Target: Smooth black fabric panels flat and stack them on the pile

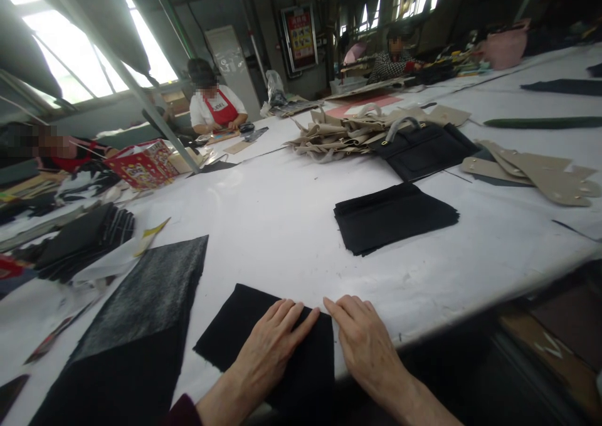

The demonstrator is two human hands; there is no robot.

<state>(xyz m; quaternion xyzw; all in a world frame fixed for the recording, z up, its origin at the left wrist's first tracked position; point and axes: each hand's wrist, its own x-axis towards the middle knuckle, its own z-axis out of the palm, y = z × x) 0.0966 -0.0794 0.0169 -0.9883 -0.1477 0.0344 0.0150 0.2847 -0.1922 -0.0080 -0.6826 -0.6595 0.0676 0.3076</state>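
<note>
A black fabric piece [263, 325] lies at the near edge of the white table, its upper edge slanting down to a corner on the right. On top of it rests my left hand [273, 338], palm down, fingers stretched along the upper edge and thumb pointing right. My right hand [362, 332] is just beside the fabric's right corner, index finger extended towards it and the other fingers bent; nothing shows in its grip. Further up the table is a stack of black fabric pieces [395, 218]. To the left lies a longer dark piece with a grey fuzzy part [145, 294].
Beige bag parts [336, 134] are heaped beyond the stack, beside a black handbag [426, 150]. Beige straps [540, 172] lie at right. Dark stacked pieces [84, 234] and a red patterned box [143, 164] stand at left. Several people sit around the far side.
</note>
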